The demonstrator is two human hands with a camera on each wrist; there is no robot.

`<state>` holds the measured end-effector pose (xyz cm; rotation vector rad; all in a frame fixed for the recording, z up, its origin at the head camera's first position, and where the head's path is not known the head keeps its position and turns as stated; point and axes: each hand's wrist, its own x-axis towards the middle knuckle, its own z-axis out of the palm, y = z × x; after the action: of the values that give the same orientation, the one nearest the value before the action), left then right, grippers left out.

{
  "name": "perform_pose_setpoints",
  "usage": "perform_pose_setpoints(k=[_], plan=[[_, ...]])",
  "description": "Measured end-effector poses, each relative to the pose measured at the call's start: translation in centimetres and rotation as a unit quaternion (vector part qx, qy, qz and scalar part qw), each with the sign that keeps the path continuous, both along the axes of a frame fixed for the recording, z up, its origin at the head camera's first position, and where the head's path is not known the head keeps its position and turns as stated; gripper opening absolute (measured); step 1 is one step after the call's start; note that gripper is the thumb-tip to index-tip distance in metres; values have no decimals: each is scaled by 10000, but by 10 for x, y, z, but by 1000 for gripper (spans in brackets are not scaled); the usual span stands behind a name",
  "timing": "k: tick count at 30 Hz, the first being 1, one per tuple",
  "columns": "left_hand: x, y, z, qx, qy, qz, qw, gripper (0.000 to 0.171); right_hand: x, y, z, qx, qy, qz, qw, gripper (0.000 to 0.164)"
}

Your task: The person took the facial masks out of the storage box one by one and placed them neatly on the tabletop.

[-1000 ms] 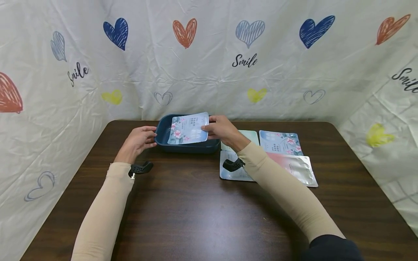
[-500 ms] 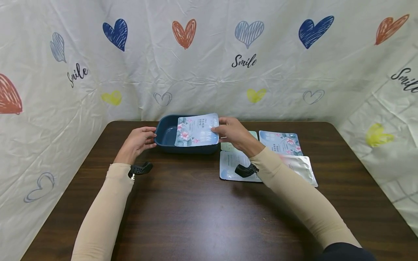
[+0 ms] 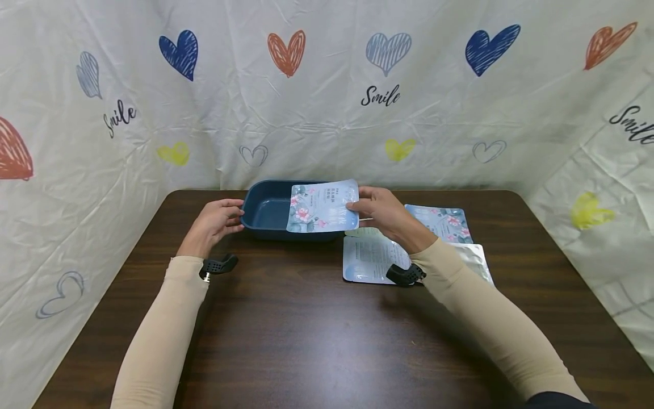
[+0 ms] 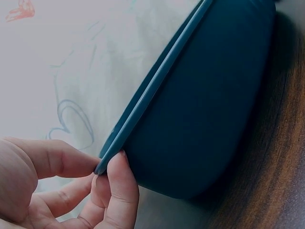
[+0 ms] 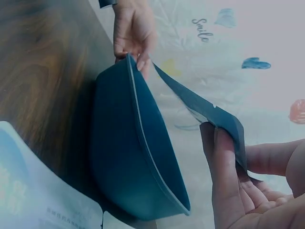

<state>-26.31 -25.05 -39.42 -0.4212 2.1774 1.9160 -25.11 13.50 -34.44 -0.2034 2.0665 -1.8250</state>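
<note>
A flat blue sachet with pink flowers, like a sheet mask packet, is pinched at its right edge between the thumb and fingers of my right hand. It hovers above the right part of a dark blue plastic bin; in the right wrist view the sachet shows edge-on, apart from the rim. My left hand pinches the bin's left end; the left wrist view shows thumb and fingers on the rim of the bin.
Right of the bin lie a light blue sachet, a floral blue sachet, a silvery packet and a pale green one, partly under my right arm. A white cloth with hearts hangs behind the brown table.
My right hand has moved to the right with the floral sachet, from over the bin's middle to its right end. The left hand and the bin have stayed in place.
</note>
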Motion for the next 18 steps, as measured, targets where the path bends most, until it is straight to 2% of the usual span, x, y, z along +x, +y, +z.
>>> perform_pose_setpoints(k=[6,13,18], plan=[[1,0,1,-16,8,-6,10000,42,8,16,-2,-23,30,64,10000,42],[0,0,0,3,6,-12,10000,41,17,35,-6,80,-141,37,9999,45],[-1,0,1,61,61,-36,10000,42,25,47,-9,152,-34,151,9998,46]])
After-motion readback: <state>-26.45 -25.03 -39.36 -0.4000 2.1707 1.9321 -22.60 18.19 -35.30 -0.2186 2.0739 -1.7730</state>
